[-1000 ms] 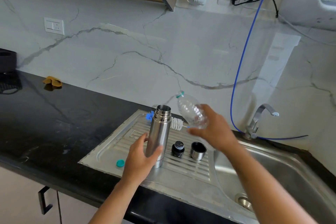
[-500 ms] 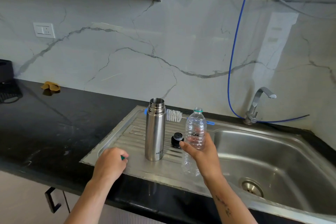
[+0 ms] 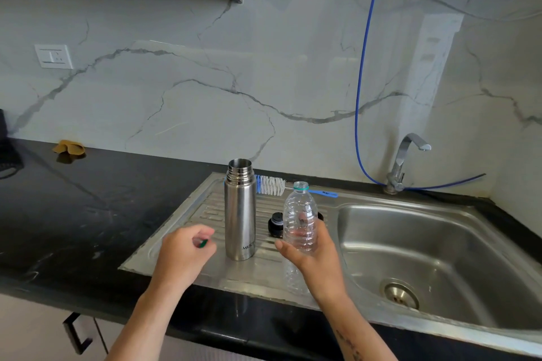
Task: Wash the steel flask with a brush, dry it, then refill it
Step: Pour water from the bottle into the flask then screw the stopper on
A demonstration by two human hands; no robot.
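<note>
The steel flask [image 3: 240,211] stands upright and uncapped on the ribbed drainboard [image 3: 176,231] of the steel sink, its threaded mouth open to the air and no hand touching it; just to its right the right hand [image 3: 315,255] wraps its curled fingers round a clear plastic bottle [image 3: 300,223], upright, uncapped, a teal ring at its neck, its base on the drainboard near the front edge; whether any water is in the bottle cannot be told; between flask and bottle lies the flask's black stopper [image 3: 275,224], and a dark edge of something else shows behind the bottle on its right, too hidden to name; to the left of the flask the left hand [image 3: 183,255] hovers above the drainboard with fingers curled in, pinching a small teal bottle cap [image 3: 201,243] at the fingertips; behind the flask a bottle brush [image 3: 271,185] with white bristles and a blue handle lies along the back of the drainboard, partly hidden by the flask and the bottle neck; the sink bowl [image 3: 440,243] with its drain sits to the right, a steel tap [image 3: 404,161] at its back rim with a blue hose [image 3: 359,91] running up the marble wall; on the black countertop [image 3: 73,214] far to the left lies a yellow cloth [image 3: 69,147], and a white wall socket [image 3: 53,56] sits above it
</note>
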